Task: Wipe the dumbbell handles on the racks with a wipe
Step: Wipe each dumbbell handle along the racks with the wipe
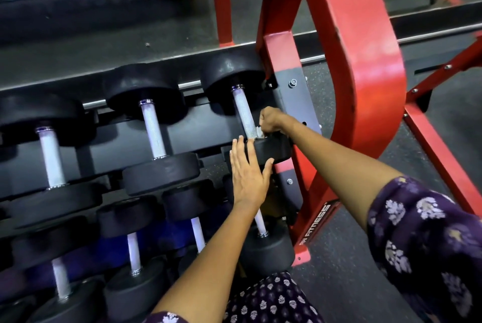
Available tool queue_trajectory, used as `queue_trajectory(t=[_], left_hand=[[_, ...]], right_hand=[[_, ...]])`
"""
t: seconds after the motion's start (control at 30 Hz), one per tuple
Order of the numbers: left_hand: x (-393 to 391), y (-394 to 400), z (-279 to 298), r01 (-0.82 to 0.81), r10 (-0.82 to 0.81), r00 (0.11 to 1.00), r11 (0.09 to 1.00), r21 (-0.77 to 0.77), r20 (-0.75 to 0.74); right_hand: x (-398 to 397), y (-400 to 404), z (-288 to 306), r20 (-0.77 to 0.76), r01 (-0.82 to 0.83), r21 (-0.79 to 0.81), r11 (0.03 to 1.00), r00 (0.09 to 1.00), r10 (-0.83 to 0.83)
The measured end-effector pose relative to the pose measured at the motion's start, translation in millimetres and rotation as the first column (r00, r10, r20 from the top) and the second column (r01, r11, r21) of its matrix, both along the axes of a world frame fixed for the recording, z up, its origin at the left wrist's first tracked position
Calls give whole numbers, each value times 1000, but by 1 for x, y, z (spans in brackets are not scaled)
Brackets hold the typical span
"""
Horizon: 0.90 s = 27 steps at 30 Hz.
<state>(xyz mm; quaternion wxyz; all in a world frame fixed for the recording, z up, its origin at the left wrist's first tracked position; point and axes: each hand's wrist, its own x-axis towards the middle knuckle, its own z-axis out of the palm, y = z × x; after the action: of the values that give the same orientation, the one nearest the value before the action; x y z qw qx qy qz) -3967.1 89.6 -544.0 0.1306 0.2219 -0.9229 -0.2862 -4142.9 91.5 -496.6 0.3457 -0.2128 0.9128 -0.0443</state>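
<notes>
Item one: your right hand [270, 121], fingers curled, is pinching a small white wipe [259, 131] against the near end of the knurled handle [243, 114] of the rightmost dumbbell on the middle shelf. Only a scrap of the wipe is showing below your knuckles.

Item two: your left hand [247, 176], fingers straight and spread, is pressing flat against the near head [273, 149] of that same dumbbell, with the thumb lying along its lower edge; it is grasping nothing.

Item three: that dumbbell is sitting at the right end of its row, just beside the red rack upright [365, 87], its far head [232, 74] resting on the back rail.

Item four: two more black dumbbells are lying to its left on the same shelf, with a middle handle [154, 128] and a left handle [52, 158], both pale and knurled.

Item five: a lower shelf is holding further dumbbells [266, 247], partly hidden behind your left forearm.

Item six: your patterned purple sleeve [422, 234] is showing at the right edge, above the dark speckled floor [339, 283].
</notes>
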Motion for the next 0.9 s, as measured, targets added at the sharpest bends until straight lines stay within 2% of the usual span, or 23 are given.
queue_trajectory(t=[0.17,0.37,0.53,0.73,0.9], left_hand=[[-3,0,-7,-22,20,999,999,-48,-32],[-2,-1,-5,-6,5,1000,999,-35,-28],[-2,1,1,-11,10,1000,1000,8,26],[-2,1,12,0,-3,997,999,39,77],[-3,1,20,-28,19,993,997,77,113]], right_hand=[[-8,1,-3,56,34,8,999,998,-35],[-17,2,2,198,-48,12,999,979,45],[-7,0,2,181,-109,25,994,978,103],[-15,4,12,267,15,-40,999,964,-4],[1,2,8,208,107,-55,993,974,-93]])
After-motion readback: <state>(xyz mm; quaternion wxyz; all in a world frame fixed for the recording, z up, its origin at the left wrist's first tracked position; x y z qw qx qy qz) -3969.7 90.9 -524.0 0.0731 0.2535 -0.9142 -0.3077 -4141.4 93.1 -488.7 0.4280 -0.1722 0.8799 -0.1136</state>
